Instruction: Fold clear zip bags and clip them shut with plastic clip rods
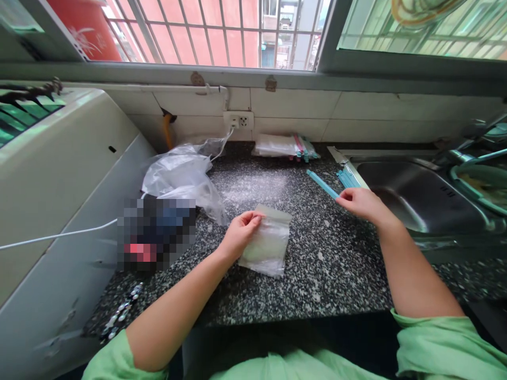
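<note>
Pinching left hand (238,233): thumb and forefinger closed together on the upper left edge of the pouch, near the middle of the frame.
Right hand (362,204): right of the middle, fingers closed on the lower right end of the strip, above the bench.
Pouch (267,244): clear, flat, with a greenish tint; its closed-looking upper band lies toward the window, its lower part over the bench.
Strip (321,183): light blue, narrow, slanting from upper left down to the right hand.
Spare strips (347,177): light blue, in a small bunch just beside the sink, above the right hand in the frame.
Packs (277,145): clear, stacked by the wall at upper centre, pink and blue strips at their right end.
Plastic bag (178,171): crumpled, see-through, left of centre on the bench.
Blurred item (170,224): dark with a pink patch, left, below the plastic bag; too pixelated to name.
Chain (122,311): shiny beads or links, lower left, near the bench edge.
Socket (238,121): on the wall tiles, upper centre, with a white plug in it.
Sink (420,190): steel, at right.
Bench (317,269): speckled black and white.
Window (222,34): barred, along the top.
</note>
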A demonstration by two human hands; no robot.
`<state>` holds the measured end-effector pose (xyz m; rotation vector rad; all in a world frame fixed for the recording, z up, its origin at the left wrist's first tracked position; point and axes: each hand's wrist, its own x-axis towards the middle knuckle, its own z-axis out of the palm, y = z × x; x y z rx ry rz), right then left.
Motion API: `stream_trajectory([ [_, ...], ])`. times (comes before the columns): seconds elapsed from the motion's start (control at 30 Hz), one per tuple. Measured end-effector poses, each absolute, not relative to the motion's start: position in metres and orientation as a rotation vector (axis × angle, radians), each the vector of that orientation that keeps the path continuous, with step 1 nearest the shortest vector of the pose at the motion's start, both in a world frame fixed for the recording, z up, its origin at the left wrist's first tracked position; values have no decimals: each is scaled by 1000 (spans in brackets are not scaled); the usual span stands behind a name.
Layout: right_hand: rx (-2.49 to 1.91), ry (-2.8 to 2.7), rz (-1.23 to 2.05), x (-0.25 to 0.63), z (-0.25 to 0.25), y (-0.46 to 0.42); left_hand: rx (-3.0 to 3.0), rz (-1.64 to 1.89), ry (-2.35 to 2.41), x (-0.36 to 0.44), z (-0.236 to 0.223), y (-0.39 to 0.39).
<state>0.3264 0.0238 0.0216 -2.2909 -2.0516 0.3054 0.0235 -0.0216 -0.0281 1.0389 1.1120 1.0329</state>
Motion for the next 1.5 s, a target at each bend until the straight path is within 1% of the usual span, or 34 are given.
stream_trajectory([
  [0.1,-1954,-2083,553,311,19,17,1033,1017,1114,23,-29,-20],
  [0.23,-1686,-2080,779,292,15,8,1032,977,1131,22,-30,-20],
  [0.47,-1425,-2039,1120,267,10,-7,983,973,1094,22,-30,-19],
  [0.67,-1335,-2056,1336,255,5,-13,936,979,1042,22,-29,-20],
  [0.87,-1306,-2088,1425,252,3,-13,839,998,999,24,-29,-19],
  [1.5,-1308,-2045,1492,253,-3,-10,741,1013,967,24,-29,-21],
])
